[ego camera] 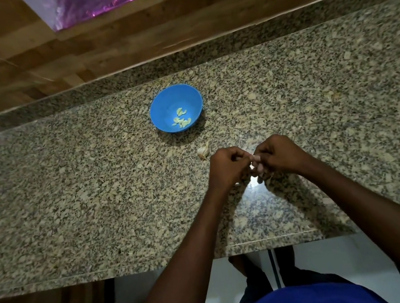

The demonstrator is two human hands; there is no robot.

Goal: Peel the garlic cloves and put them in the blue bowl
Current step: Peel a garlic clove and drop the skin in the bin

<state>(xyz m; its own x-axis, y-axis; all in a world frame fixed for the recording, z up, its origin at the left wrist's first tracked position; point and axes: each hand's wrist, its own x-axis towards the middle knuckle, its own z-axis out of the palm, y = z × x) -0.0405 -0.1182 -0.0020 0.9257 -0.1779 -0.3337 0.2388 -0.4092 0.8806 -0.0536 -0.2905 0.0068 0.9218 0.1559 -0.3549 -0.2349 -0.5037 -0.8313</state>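
Garlic clove (252,166), mostly hidden, pinched between curled fingers of left hand (227,166) and right hand (274,155) above granite counter (68,201). Unpeeled garlic piece (203,150) lies just beyond the left hand. Blue bowl (159,110) farther back holds peeled cloves (181,120).

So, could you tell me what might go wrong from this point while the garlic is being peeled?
The clove pinched between the left hand and right hand is almost hidden, so it could slip and roll along the granite counter. Pale skins would be hard to spot on that speckle. The garlic piece lying near the hands could get knocked away from the blue bowl.
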